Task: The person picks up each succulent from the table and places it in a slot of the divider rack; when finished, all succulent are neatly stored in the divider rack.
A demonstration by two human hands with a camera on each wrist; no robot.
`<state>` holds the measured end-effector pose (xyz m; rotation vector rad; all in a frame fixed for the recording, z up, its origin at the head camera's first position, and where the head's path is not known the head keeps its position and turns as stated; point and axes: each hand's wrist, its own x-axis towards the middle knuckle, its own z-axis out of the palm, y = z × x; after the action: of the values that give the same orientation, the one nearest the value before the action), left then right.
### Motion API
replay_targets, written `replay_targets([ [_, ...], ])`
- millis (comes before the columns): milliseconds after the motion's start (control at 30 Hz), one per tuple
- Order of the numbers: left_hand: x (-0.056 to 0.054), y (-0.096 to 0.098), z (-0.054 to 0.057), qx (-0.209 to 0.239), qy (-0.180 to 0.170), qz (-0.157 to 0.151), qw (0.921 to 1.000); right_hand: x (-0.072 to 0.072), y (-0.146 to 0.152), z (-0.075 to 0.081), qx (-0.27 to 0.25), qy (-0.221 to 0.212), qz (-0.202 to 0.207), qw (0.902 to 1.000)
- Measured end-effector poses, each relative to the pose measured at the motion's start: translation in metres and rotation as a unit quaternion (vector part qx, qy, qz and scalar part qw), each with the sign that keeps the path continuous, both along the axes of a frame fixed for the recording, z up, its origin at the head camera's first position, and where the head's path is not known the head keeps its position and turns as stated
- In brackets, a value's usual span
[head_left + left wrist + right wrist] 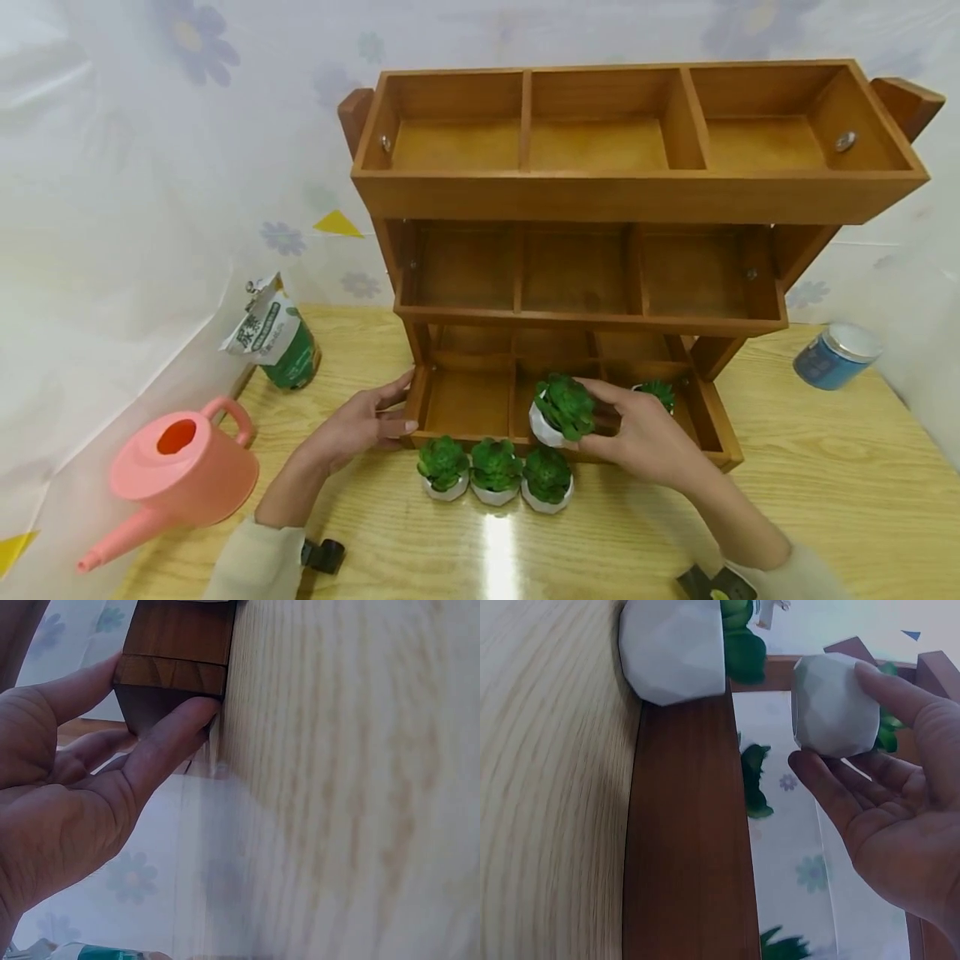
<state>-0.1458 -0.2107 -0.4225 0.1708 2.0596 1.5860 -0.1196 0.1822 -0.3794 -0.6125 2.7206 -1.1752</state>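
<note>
My right hand [637,437] pinches a white faceted pot with a green artificial succulent [564,408] between thumb and fingers. The pot is tilted, over the front board of the wooden shelf's [637,198] lowest tier. In the right wrist view, the held pot [832,705] is above the tabletop. Partly hidden behind that hand, another succulent [657,392] sits in the lowest tier. My left hand [356,425] grips the left end of this tier, thumb and fingers on the wood [172,671]. Three potted succulents [495,467] stand in a row before the shelf.
A pink watering can [187,471] stands at the left, with a green-and-white clipped bag [281,337] behind it. At the right is a blue jar with a silvery lid [836,357]. The shelf's upper two tiers have three compartments each.
</note>
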Motion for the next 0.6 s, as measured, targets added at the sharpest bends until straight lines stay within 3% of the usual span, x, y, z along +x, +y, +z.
replay_targets([
  [367,-0.001,0.001,0.003,-0.008,-0.001,0.003,1.0000,-0.012,-0.022,-0.004,-0.049,-0.049,0.013,0.9976],
  [600,0.002,-0.002,0.002,0.001,-0.008,0.006,0.9999,-0.023,-0.037,-0.003,-0.034,-0.045,0.025,0.9981],
])
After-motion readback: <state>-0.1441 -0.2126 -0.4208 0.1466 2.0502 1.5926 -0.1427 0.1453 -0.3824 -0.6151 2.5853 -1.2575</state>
